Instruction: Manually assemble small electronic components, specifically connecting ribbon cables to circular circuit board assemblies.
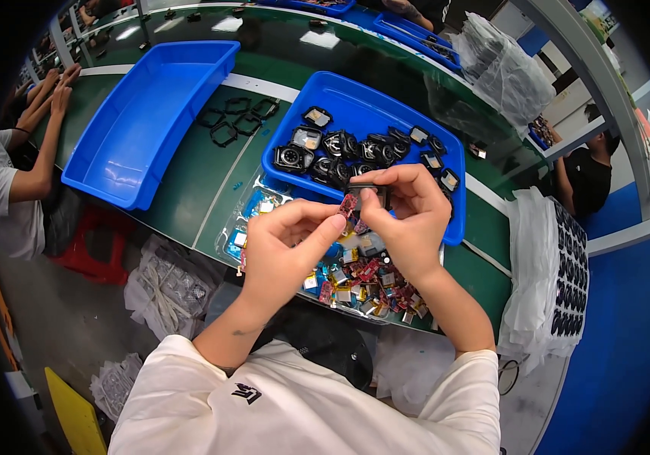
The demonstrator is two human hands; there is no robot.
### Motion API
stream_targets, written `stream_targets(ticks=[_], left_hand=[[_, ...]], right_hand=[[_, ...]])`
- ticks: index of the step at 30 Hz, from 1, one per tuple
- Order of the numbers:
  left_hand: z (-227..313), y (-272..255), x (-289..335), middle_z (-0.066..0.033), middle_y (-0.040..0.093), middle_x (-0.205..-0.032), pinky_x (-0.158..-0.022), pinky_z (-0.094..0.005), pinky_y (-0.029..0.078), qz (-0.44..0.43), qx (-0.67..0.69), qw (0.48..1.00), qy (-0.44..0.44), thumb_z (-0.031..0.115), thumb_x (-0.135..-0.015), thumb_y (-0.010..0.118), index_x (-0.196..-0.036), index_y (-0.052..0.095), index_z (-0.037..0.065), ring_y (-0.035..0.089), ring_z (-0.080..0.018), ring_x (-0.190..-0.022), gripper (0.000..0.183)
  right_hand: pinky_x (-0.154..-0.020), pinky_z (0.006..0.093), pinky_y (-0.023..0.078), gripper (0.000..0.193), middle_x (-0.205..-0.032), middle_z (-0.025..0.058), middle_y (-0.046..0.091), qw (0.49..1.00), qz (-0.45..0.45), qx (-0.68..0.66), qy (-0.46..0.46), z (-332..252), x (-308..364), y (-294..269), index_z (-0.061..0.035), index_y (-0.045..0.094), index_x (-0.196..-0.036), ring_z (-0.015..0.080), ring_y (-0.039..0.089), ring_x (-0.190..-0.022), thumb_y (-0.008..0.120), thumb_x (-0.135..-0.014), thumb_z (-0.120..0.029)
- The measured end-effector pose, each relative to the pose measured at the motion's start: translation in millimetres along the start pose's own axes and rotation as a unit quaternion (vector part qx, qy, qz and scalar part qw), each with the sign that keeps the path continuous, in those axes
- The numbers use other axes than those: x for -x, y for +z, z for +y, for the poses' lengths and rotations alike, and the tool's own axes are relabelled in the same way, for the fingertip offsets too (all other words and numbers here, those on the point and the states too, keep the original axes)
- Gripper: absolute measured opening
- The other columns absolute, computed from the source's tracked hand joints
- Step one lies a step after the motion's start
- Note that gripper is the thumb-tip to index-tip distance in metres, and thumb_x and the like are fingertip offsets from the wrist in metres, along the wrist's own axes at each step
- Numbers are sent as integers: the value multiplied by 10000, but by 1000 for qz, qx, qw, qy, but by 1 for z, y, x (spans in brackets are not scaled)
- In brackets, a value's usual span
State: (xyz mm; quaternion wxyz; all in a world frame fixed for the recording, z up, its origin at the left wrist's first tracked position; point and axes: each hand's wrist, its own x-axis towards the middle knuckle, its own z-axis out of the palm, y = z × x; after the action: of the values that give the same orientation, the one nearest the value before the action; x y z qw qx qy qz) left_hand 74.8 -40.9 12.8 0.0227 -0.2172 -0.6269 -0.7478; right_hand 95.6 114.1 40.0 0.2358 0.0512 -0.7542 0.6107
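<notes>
My left hand (pixel 283 246) pinches a small red circuit board (pixel 348 203) between thumb and fingertips. Right beside it, my right hand (pixel 414 220) grips a dark watch case (pixel 358 186), partly hidden by the fingers. The two parts meet or nearly touch; I cannot tell if they are joined. Below my hands, a pile of red circuit boards with attached silver and yellow parts (pixel 370 277) fills a clear tray. Just beyond them stands a blue bin (pixel 374 98) holding several black watch cases (pixel 332 171).
A second blue bin (pixel 150 102) stands to the left on the green bench (pixel 196 178). Between the bins lie several black frames (pixel 245 121). At the right is a stack of trays with black parts (pixel 569 280) and white wrapping. Other people sit left and far right; a red stool (pixel 97 246) is at left.
</notes>
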Motion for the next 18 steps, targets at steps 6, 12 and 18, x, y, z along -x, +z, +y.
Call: stream_targets(ticks=[6,12,18], left_hand=[[-7,-1,-2,-107,662,-823,-692,-271,530,-55,262,944,-191,77,-848,632,-935,639,-41,645,-149,-717,147],[-9,2,-4,-106,673,-832,-672,-232,511,19,231,963,-135,35,-811,683,-937,648,-47,653,-150,-733,154],[-1,-6,-13,-93,672,-833,-662,-218,509,-35,133,983,-120,25,-799,696,-936,645,-52,637,-112,-734,165]], right_hand=[[-770,294,536,214,-995,182,633,997,-22,-24,-73,-1,5,-1,14,509,-919,214,644,-936,605,-766,128],[-753,272,548,170,-971,165,653,996,-31,-60,-66,-3,1,3,25,530,-862,162,644,-886,660,-761,68],[-676,220,519,223,-959,168,650,986,-40,-157,43,-5,3,0,-15,481,-885,131,631,-841,656,-780,75]])
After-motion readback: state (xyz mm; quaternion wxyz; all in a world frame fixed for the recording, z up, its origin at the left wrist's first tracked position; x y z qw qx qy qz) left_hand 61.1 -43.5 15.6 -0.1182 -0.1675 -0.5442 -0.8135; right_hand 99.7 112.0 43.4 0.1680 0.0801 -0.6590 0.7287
